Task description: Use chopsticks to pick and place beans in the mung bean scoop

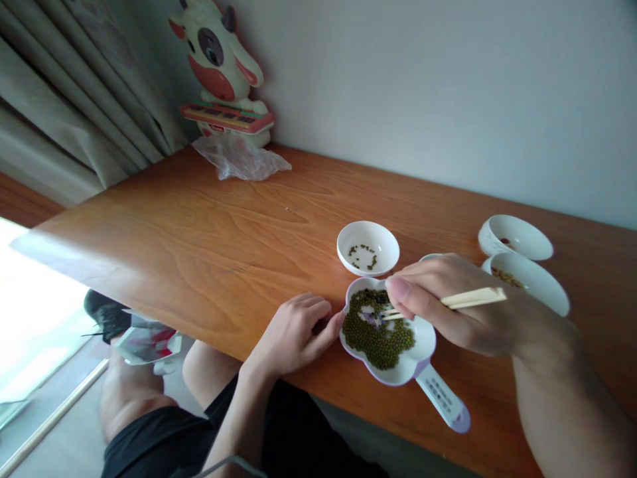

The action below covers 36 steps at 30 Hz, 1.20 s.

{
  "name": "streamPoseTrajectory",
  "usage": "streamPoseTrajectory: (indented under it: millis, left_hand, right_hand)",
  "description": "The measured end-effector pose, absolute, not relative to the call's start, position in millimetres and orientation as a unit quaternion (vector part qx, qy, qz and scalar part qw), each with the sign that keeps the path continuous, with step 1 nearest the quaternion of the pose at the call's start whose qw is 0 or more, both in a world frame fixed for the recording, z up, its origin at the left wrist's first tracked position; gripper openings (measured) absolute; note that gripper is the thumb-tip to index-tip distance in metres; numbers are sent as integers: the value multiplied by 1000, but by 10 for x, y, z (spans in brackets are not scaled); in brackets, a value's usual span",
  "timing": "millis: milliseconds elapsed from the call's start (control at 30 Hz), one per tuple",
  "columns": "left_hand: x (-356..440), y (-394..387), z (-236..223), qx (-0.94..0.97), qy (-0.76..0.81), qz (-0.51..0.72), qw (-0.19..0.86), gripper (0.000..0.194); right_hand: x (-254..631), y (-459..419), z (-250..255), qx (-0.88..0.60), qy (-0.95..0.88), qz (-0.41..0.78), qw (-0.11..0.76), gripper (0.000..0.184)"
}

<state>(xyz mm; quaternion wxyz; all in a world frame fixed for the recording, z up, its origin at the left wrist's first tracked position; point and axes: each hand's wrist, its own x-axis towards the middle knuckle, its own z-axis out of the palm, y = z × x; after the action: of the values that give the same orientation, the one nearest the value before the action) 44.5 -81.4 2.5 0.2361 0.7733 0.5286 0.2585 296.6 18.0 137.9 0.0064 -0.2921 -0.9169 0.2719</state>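
Note:
My right hand (442, 299) is closed around a pair of wooden chopsticks (472, 297). Their tips reach down among the green mung beans (381, 342) in a white scoop-shaped dish (423, 335) with a lilac rim and a short handle pointing toward me. Whether the tips pinch a bean is too small to tell. On the table at the dish's left side rests my left hand (298, 328), fingers loosely curled, its thumb touching the rim. Just behind the dish stands a white bowl (388, 249) with several beans on its bottom.
Two white bowls, a rear one (535, 242) and a nearer one (547, 285) with brownish grains, stand at the right. Another white rim (430, 256) shows behind my right hand. A cow-shaped toy keyboard (226, 116) and a clear plastic bag (243, 159) sit at the far left.

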Motion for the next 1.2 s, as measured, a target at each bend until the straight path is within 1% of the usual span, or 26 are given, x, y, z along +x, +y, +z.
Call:
streamPoseTrajectory:
  millis: [300, 667, 867, 1000, 1067, 1200]
  left_hand:
    - [449, -812, 25, 776, 527, 256, 233, 47]
    - [448, -808, 12, 775, 527, 256, 236, 46]
    - [448, -810, 13, 772, 530, 252, 243, 47]
    - [444, -802, 7, 773, 529, 251, 244, 46]
    - [443, -802, 5, 773, 528, 252, 245, 45]
    - [444, -807, 9, 770, 530, 257, 247, 45]
  right_hand:
    - [2980, 203, 1305, -293, -917, 271, -6, 51]
    - [2978, 199, 1279, -295, -922, 250, 19, 55]
    - [3074, 181, 1467, -315, -903, 285, 68, 62]
    - [3193, 164, 1646, -338, -893, 277, 109, 64]
    - [3197, 153, 1666, -341, -895, 272, 98, 64]
    - [3082, 135, 1563, -310, -911, 269, 37, 58]
